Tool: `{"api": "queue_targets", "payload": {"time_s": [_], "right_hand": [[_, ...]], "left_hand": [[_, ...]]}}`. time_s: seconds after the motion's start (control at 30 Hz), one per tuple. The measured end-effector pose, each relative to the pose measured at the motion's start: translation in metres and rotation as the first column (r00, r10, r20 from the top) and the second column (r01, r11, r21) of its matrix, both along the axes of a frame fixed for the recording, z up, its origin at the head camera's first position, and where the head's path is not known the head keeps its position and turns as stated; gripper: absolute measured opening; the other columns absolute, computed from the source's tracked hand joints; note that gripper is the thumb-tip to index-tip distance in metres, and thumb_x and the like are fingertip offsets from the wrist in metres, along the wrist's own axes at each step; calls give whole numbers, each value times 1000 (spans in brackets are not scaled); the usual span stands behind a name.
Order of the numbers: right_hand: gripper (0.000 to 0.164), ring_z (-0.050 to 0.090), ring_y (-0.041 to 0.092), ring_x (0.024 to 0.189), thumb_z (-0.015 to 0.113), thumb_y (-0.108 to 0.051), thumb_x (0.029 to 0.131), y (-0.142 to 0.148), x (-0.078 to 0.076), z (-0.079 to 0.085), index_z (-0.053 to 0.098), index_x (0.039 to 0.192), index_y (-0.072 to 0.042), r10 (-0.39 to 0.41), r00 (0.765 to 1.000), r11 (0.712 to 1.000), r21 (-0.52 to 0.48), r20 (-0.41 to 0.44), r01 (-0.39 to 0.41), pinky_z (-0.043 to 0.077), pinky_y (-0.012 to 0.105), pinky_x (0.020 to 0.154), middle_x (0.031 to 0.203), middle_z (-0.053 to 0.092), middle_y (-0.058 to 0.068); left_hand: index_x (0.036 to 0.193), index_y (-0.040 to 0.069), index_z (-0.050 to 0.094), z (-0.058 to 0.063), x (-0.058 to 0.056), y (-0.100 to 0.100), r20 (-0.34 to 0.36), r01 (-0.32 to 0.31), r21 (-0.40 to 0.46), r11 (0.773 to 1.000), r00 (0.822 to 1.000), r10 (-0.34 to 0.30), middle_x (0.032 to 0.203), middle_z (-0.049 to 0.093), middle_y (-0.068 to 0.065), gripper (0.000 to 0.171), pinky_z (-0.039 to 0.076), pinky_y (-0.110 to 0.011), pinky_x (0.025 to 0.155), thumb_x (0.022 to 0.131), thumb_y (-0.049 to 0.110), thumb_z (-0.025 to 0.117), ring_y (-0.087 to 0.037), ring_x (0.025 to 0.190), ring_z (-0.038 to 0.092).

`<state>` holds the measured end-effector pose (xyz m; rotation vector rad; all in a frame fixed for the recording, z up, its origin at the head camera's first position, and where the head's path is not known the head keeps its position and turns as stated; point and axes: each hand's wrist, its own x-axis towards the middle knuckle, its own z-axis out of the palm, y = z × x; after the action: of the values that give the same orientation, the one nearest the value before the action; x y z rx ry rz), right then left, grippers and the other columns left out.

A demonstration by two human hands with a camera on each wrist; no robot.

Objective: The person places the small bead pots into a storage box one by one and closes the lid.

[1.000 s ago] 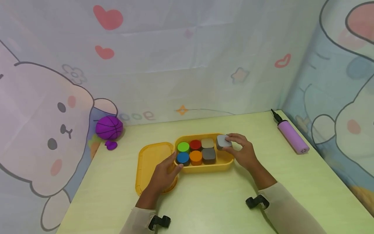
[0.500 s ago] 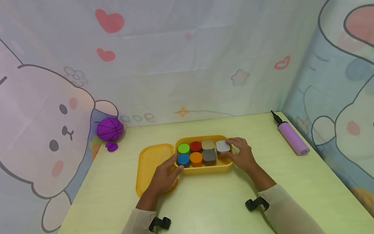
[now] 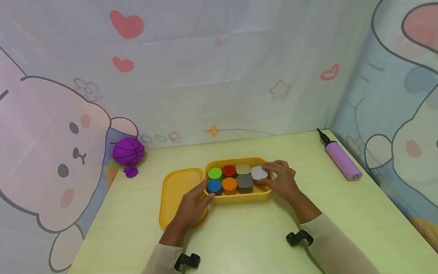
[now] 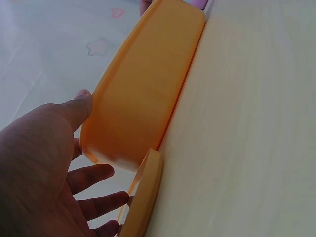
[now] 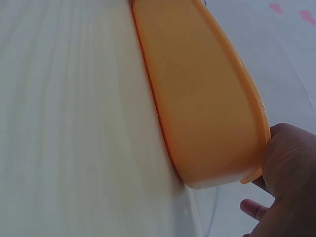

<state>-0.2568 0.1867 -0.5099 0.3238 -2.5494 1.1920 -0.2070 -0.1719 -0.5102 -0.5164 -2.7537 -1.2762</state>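
A yellow box (image 3: 236, 198) stands on the table in the head view. My left hand (image 3: 192, 205) grips its left end, thumb at the near rim in the left wrist view. With thumb and fingers my right hand (image 3: 284, 182) pinches a light grey rounded-square block (image 3: 259, 172) inside the box's right end. Left of it sit a beige block (image 3: 243, 168) and a dark grey block (image 3: 244, 182). Round pieces fill the left half: green (image 3: 215, 173), red (image 3: 229, 170), blue (image 3: 214, 185) and orange (image 3: 229, 185). From the right wrist view the box wall (image 5: 207, 98) hides the blocks.
A yellow lid (image 3: 174, 198) lies flat left of the box, partly beneath my left hand. At the far left are a purple basketball (image 3: 129, 151) and a small purple object (image 3: 130, 172). A purple hand pump (image 3: 343, 160) lies near the right edge.
My right hand has lowered the light grey block into the box's right end, then shifted it slightly left towards the other blocks. The left hand has stayed on the box.
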Motion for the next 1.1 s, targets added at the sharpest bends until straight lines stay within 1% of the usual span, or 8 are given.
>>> {"api": "queue_targets", "payload": {"time_s": [0.1, 0.27, 0.43, 0.5, 0.6, 0.83, 1.0, 1.1], "right_hand": [[55, 47, 44, 143, 96, -20, 84, -1, 1, 2, 78, 134, -5, -13, 1000, 1000, 20, 18, 12, 23, 75, 111, 142, 74, 18], [54, 41, 45, 147, 95, -24, 86, -3, 4, 6, 78, 134, -6, -35, 998, 997, 64, 54, 32, 21, 75, 112, 146, 72, 18], [49, 38, 45, 149, 94, -29, 87, -5, 6, 9, 80, 130, -9, -78, 996, 985, 159, 41, 71, 19, 76, 112, 147, 72, 15], [46, 39, 45, 149, 94, -30, 87, -5, 6, 10, 82, 127, -9, -89, 995, 981, 175, 35, 82, 20, 76, 112, 145, 73, 14], [44, 41, 45, 148, 94, -29, 87, -6, 6, 12, 83, 125, -8, -90, 995, 983, 163, 42, 82, 20, 75, 111, 144, 74, 12], [46, 42, 45, 146, 94, -29, 87, -6, 6, 12, 83, 126, -7, -76, 995, 989, 131, 57, 68, 20, 74, 110, 145, 73, 13], [43, 43, 45, 147, 93, -29, 88, -5, 4, 11, 83, 124, -7, -63, 997, 989, 139, 46, 56, 19, 74, 110, 142, 75, 12], [40, 45, 45, 146, 92, -29, 89, -5, 4, 11, 85, 122, -7, -55, 998, 986, 162, 37, 48, 20, 75, 110, 139, 77, 12]], "left_hand": [[169, 13, 42, 0, 0, 1, 5, -1, 2, 1000, 1000, 1, 174, 43, -3, 72, 35, -56, 133, 110, 46, 65, -31, 163, 41], [169, 13, 41, 1, 0, 1, 23, 1, 16, 1000, 1000, -1, 174, 43, -3, 71, 35, -56, 133, 110, 46, 65, -32, 163, 41], [169, 15, 42, 2, 1, 1, 29, -7, 15, 1000, 1000, 7, 174, 44, -2, 72, 35, -57, 133, 109, 47, 65, -32, 163, 41], [169, 17, 42, 2, 1, 2, 34, -13, 16, 1000, 999, 13, 174, 44, -1, 72, 35, -56, 133, 109, 48, 66, -32, 163, 41], [169, 17, 42, 2, 2, 2, 32, -17, 18, 1000, 999, 17, 174, 44, -1, 72, 35, -57, 133, 109, 48, 66, -32, 163, 41], [170, 17, 41, 1, 1, 2, 26, -16, 10, 1000, 1000, 16, 174, 44, -2, 73, 35, -57, 132, 109, 49, 66, -32, 163, 42], [169, 17, 41, 2, 1, 2, 25, -16, 6, 1000, 1000, 15, 173, 44, -2, 73, 35, -57, 132, 109, 49, 65, -32, 162, 42], [170, 18, 41, 2, 1, 2, 31, -17, 7, 1000, 999, 17, 173, 44, -1, 72, 35, -57, 133, 109, 49, 65, -32, 162, 42]]}}
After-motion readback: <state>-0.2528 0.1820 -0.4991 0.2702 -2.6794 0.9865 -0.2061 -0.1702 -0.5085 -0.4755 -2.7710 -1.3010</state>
